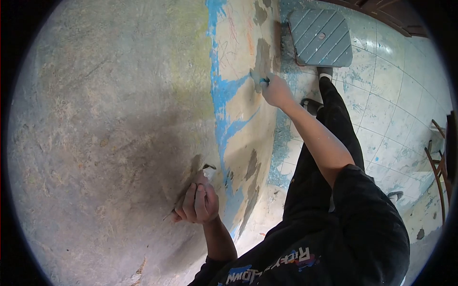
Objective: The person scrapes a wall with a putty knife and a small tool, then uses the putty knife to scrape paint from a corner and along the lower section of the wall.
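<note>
Basically two hands on a wall (pixel 105 119). Right hand (pixel 276 90) reaches far down, grip closed on a scraper (pixel 257 80); blade flat against the peeling lower wall, beside the blue paint streak (pixel 222 95), just above the tiled floor (pixel 391 105). Scraper's long axis runs roughly along the forearm, blade pointing away from the body. Left hand (pixel 199 205) is nearer the camera, fingers curled shut on a second thin blade (pixel 176 207) pressed to grey plaster. Grey step stool (pixel 322 37) stands on the floor beyond, well apart from both
</note>
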The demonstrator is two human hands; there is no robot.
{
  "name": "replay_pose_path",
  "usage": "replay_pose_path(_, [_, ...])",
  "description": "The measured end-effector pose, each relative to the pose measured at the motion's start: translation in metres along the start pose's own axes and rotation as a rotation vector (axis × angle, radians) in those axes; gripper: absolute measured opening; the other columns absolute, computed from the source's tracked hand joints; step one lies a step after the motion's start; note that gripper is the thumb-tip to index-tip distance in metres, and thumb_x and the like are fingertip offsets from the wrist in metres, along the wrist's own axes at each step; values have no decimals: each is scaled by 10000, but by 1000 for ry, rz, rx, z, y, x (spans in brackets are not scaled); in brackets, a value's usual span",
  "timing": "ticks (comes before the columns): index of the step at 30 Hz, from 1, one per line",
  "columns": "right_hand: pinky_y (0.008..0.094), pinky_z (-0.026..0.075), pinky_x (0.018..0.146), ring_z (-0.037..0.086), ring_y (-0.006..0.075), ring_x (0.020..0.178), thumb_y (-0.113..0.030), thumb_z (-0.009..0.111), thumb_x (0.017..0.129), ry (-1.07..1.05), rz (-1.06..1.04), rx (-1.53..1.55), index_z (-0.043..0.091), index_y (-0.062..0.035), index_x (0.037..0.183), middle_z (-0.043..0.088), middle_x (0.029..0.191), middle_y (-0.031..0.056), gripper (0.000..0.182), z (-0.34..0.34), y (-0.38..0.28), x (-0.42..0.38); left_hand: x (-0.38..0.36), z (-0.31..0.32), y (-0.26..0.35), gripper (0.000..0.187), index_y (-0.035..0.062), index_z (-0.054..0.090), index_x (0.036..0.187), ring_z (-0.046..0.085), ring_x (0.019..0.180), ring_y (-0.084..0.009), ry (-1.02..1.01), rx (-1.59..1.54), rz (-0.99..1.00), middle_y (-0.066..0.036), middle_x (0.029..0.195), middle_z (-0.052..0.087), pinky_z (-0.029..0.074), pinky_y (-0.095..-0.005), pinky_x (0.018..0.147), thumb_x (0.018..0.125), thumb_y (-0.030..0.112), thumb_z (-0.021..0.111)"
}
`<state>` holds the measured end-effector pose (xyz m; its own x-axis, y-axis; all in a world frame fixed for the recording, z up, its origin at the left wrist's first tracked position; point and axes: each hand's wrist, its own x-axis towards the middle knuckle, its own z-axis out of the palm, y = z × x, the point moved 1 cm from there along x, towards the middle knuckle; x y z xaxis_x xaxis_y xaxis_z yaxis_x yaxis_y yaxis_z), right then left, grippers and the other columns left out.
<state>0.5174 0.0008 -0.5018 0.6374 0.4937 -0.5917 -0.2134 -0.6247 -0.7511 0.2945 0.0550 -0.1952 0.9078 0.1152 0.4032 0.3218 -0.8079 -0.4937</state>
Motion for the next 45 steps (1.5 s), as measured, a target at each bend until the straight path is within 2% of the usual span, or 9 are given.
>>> replay_pose_path(6, [529,523,852,665,483,975,-214,643,923,-5,-30,15,674,33,1008,692,990,293,263,-8,-9,-5,3,2,1,307,244,718,941,631,897,-200,23,-4,-1,76,941,672,337,-420,900,717,114,884])
replay_pose_path(9, [531,532,884,673,469,1000,-235,601,923,21,41,-73,653,-2,1093,698,1002,288,293,13,6,9,3,-4,1,307,242,717,937,630,895,-199,-3,-3,-8,75,940,671,342,-417,897,717,112,886])
replay_pose_path(15, [535,536,871,673,464,1016,-236,601,919,-10,22,-13,653,7,1060,702,1016,283,286,-5,-14,-14,-1,-5,-1,309,244,710,945,626,884,-192,-23,-5,9,77,936,669,344,-407,882,727,115,887])
replay_pose_path(21, [530,540,868,677,457,1009,-246,603,922,-39,-39,-47,653,15,1059,703,1037,279,300,-8,-1,7,5,0,1,315,248,708,961,625,884,-186,15,-9,13,75,956,680,335,-403,880,732,113,878])
replay_pose_path(24, [533,527,835,669,481,953,-236,630,904,76,-4,-8,660,33,952,688,959,298,275,-1,-10,-1,2,-2,1,316,253,707,962,625,882,-187,3,3,-2,74,969,684,332,-404,883,735,112,875])
replay_pose_path(27, [526,530,827,671,480,945,-235,640,900,93,40,-26,662,29,942,691,953,295,269,11,5,15,7,-1,2,306,252,704,954,618,868,-185,8,-11,9,74,964,686,330,-402,880,738,115,873])
replay_pose_path(36, [521,533,840,674,475,970,-241,640,915,23,-16,45,671,23,1011,698,979,291,282,-7,8,11,2,3,1,286,250,696,945,618,869,-182,23,17,3,79,950,691,321,-393,858,745,139,868])
replay_pose_path(39, [509,540,916,677,455,1045,-256,614,917,-20,30,-33,655,17,1060,701,1064,287,311,0,-5,3,2,3,0,287,250,695,951,619,878,-185,11,28,11,78,964,693,323,-397,863,746,140,863])
replay_pose_path(45, [519,539,909,678,459,1034,-236,600,925,-18,77,-16,654,18,1064,702,1063,289,295,5,-3,14,2,1,-2,295,251,694,959,622,898,-189,-12,-1,21,84,979,691,330,-416,896,745,137,862])
